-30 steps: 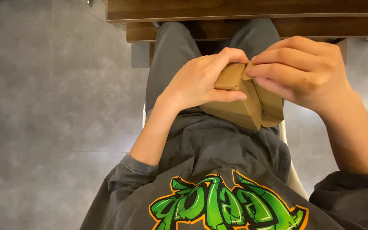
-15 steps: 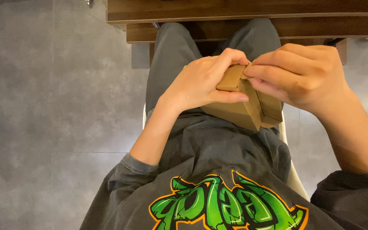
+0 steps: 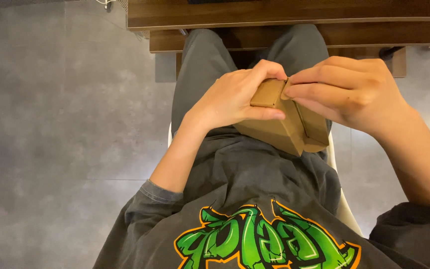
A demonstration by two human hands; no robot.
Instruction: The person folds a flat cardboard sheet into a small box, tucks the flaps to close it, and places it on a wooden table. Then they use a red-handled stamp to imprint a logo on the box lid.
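A small brown cardboard box (image 3: 288, 128) rests above my lap, held between both hands. My left hand (image 3: 235, 94) grips its left side, thumb along the front face and fingers curled over the top flap. My right hand (image 3: 347, 89) pinches the top edge of the box from the right, fingers pressed against the flap. The far side of the box is hidden behind my fingers.
I sit on a white chair (image 3: 343, 209), in grey trousers and a dark shirt with a green graphic print. A dark wooden table edge (image 3: 284, 12) with a lower crossbar runs across the top. Grey tiled floor (image 3: 65, 124) lies to the left.
My right hand's fingers have shifted slightly along the top flap of the box. The box and my left hand stay nearly where they were.
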